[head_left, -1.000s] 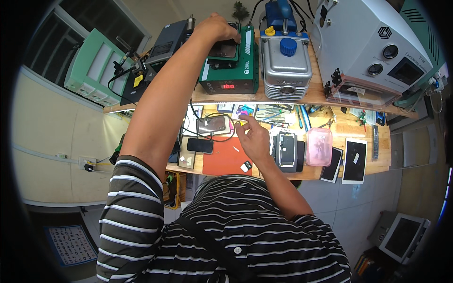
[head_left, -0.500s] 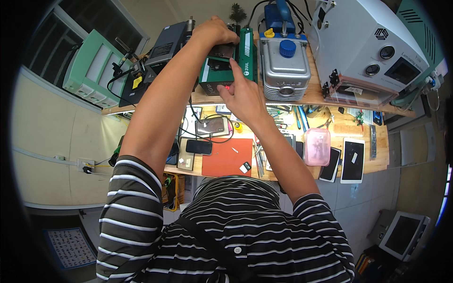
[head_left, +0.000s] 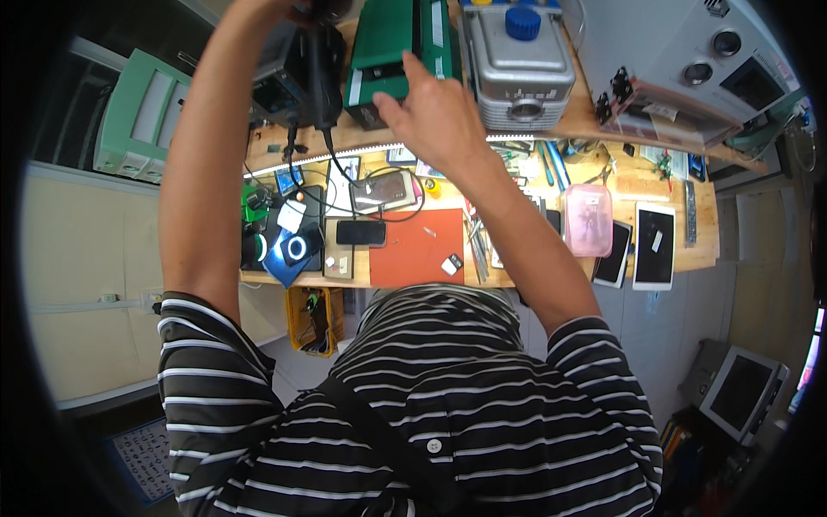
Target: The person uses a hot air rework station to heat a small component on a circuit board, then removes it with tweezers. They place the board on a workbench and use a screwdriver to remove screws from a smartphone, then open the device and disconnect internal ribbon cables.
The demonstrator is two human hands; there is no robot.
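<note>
My right hand [head_left: 435, 116] lies over the front of a green box [head_left: 383, 39]. Its index finger is stretched out to touch the box beside a dark slot, with the thumb apart. At the top edge, largely cut off, my left hand [head_left: 289, 7] is closed at a dark object [head_left: 327, 9] that I cannot make out. Just below hangs or stands a black tool handle [head_left: 323, 82] with cords running from its lower end; whether the hand grips this handle cannot be told. A dark grey station with a display [head_left: 274, 96] is beside it.
A silver pump [head_left: 521, 65] with a blue cap and a white laminating machine [head_left: 663, 77] share the shelf. Below are an orange mat [head_left: 413, 250], a pink container [head_left: 588, 220], a white tablet [head_left: 655, 246], a black phone [head_left: 361, 233] and looping cables.
My left hand has moved left and away from the green box, to the top edge. My right hand stays at the box front. The view has shifted, and the black handle now shows.
</note>
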